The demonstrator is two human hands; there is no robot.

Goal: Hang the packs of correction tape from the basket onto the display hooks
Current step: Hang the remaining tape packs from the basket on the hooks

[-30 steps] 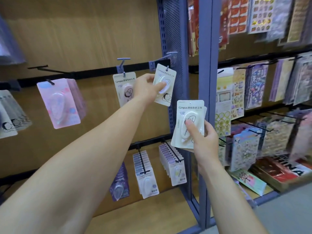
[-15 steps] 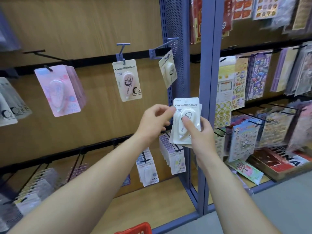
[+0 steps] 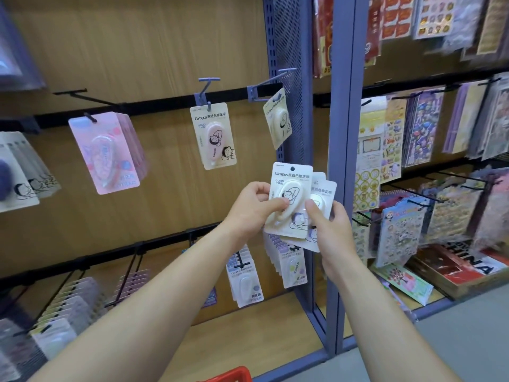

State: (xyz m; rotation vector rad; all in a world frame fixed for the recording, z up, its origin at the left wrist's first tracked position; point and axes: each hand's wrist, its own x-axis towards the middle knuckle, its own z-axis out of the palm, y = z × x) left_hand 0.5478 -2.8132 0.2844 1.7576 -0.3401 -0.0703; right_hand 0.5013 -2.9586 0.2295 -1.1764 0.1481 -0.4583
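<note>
Several flat, round-cornered packs of correction tape [image 3: 321,193] are held fanned in front of the blue perforated metal upright [image 3: 287,51], below the upper row of hooks. Each is a cream card with a clear, glossy teardrop blister moulded over the dispenser. The front pack [image 3: 289,188], with a round hole punched near its top edge, is pinched by the left hand [image 3: 252,209], thumb laid across the blister and fingers curled behind the left edge. The rest are gripped by the right hand [image 3: 334,232], thumb pressed on the front and fingers tucked behind. The back panel [image 3: 137,51] is matt wood grain, crossed by black rails. A red plastic basket rim [image 3: 231,374] is seen at the bottom edge.

Half a second earlier the stack was squared and only touched at its top corner by the left fingertips. Now the front pack has been drawn up and to the left, partly off the others.

The front pack is printed with "Campus", "GOOD TIME" and a cartoon figure lying down. A like pack with a pink dispenser [image 3: 213,136] hangs flat on the T-ended hook [image 3: 206,88]. Another, the turned pack [image 3: 278,117], hangs almost edge-on from the neighbouring hook [image 3: 271,79] beside the upright.
</note>
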